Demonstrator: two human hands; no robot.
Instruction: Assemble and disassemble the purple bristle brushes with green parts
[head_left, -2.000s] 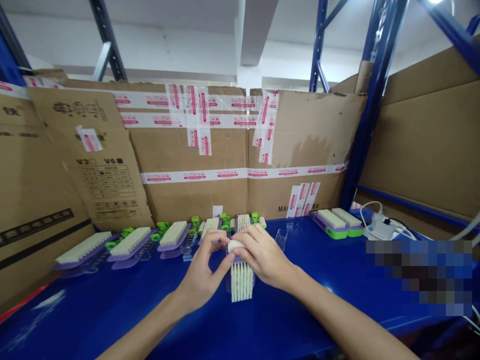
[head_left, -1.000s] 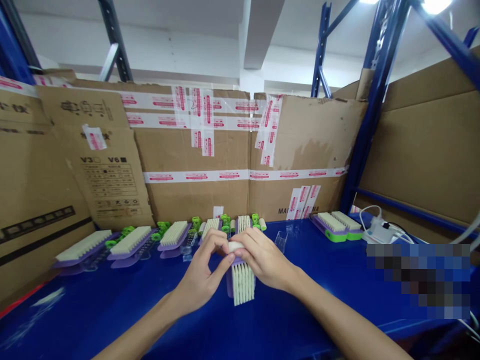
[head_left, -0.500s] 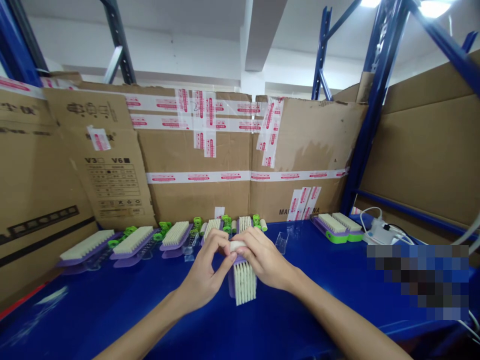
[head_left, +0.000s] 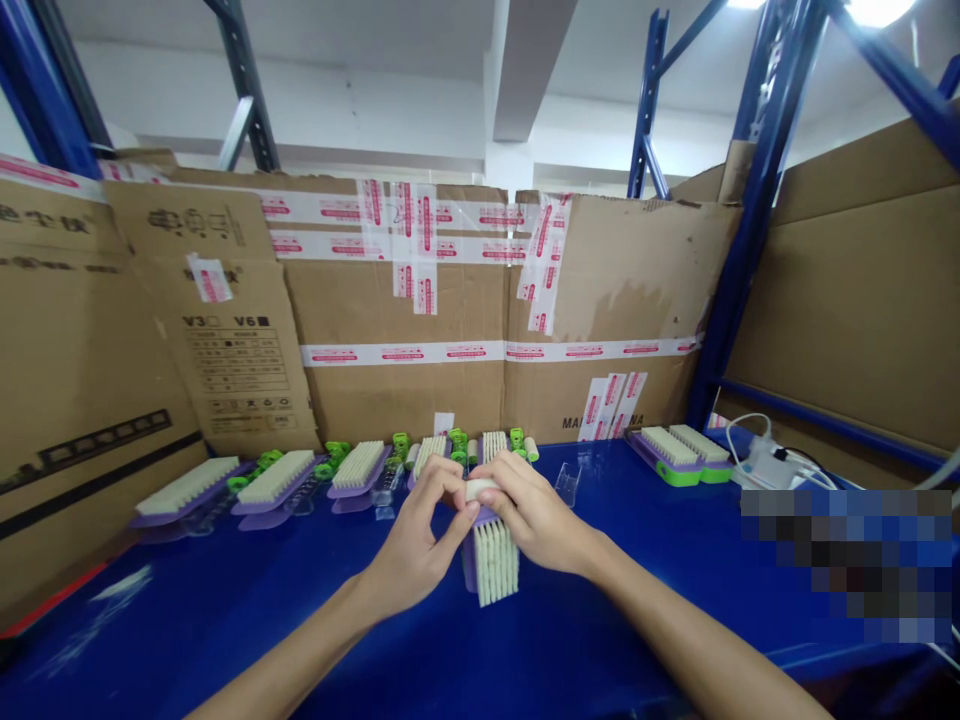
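Note:
My left hand [head_left: 427, 530] is closed in a pinch, thumb and forefinger at the left end of a small off-white rounded piece [head_left: 475, 488]. Around the right end of the same piece curl the fingers and thumb of my right hand [head_left: 536, 515]. Just below the fingers a purple-backed mop head [head_left: 496, 568] with a cream ribbed sponge points toward me. Its far end is hidden by my hands, so I cannot tell whether the small piece is joined to it.
Along the back of the blue table [head_left: 300, 610] lie several purple-backed sponge heads [head_left: 277, 477] with green clips [head_left: 400, 447] and clear plastic parts [head_left: 568, 482]. Two green-edged sponge heads [head_left: 679, 455] sit at right, beside a white power strip [head_left: 772, 465]. Taped cardboard [head_left: 405, 390] stands behind.
The whole view has shifted slightly to the right. Both hands keep nearly the same hold on the small off-white piece above the mop head.

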